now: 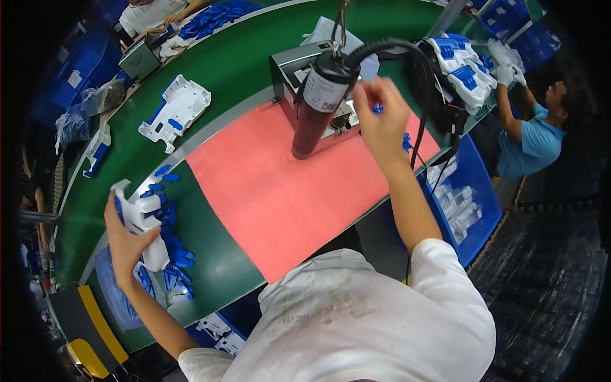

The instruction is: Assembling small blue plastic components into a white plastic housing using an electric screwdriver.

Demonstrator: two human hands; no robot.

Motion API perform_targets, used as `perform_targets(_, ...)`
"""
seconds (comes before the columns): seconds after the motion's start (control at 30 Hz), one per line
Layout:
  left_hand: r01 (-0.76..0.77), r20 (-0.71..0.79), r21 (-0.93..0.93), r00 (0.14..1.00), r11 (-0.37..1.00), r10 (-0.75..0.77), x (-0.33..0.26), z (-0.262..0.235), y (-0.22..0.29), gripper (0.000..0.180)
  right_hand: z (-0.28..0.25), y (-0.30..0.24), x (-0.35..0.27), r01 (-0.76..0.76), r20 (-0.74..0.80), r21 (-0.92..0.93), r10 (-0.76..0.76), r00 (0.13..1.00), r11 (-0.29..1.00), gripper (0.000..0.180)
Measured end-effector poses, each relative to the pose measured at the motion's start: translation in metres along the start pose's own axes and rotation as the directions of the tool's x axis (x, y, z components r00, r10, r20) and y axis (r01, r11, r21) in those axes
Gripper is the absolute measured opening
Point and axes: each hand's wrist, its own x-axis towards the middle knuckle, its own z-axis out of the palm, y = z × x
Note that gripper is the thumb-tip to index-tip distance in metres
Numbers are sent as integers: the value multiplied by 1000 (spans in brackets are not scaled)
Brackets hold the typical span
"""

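At the left, my left hand (127,245) is closed round a white plastic housing (141,213), tilted up above a heap of blue plastic pieces (170,248). My right hand (385,121) is raised beside the small metal-cased machine (286,70), its fingers curled and a little blurred. A small blue plastic piece (377,108) shows in the gap between those fingers. Close to its left hangs a black, cylindrical power screwdriver (318,102), suspended from above with a thick cable. More blue pieces (407,141) lie just below the right wrist, partly hidden.
A pink mat (286,197) covers the green bench before me. Another white housing (177,111) lies beyond it at the left. White-and-blue housings (461,70) are stacked at the right, near a gloved co-worker (531,134). A blue bin (468,197) with white wrapped parts stands below.
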Motion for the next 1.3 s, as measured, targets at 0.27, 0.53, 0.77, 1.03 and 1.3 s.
perform_targets(0.27, -269, -304, -910, 950, 316, -66, -5, 54, 39, 122, 27, 38, 53, 184, 256, -468, -67, 964, 864, 12)
perform_targets(0.53, 135, 149, -897, 989, -422, 0, -55, 168, 69, 99, -26, 20, -33, -273, 209, 246, 224, 952, 930, 16)
perform_targets(0.77, 434, 385, -898, 854, 70, -350, -70, 140, 103, 58, -81, 65, -73, -14, 510, -535, 336, 792, 845, 23)
perform_targets(1.03, 121, 72, -192, 991, 974, -109, -51, 113, 117, 47, -81, 93, -62, 115, 618, -526, 286, 732, 843, 14)
perform_targets(1.3, 77, -135, 170, 989, 983, -54, -82, 56, 21, 37, -60, 30, -60, -462, 603, -59, 401, 690, 885, 18)
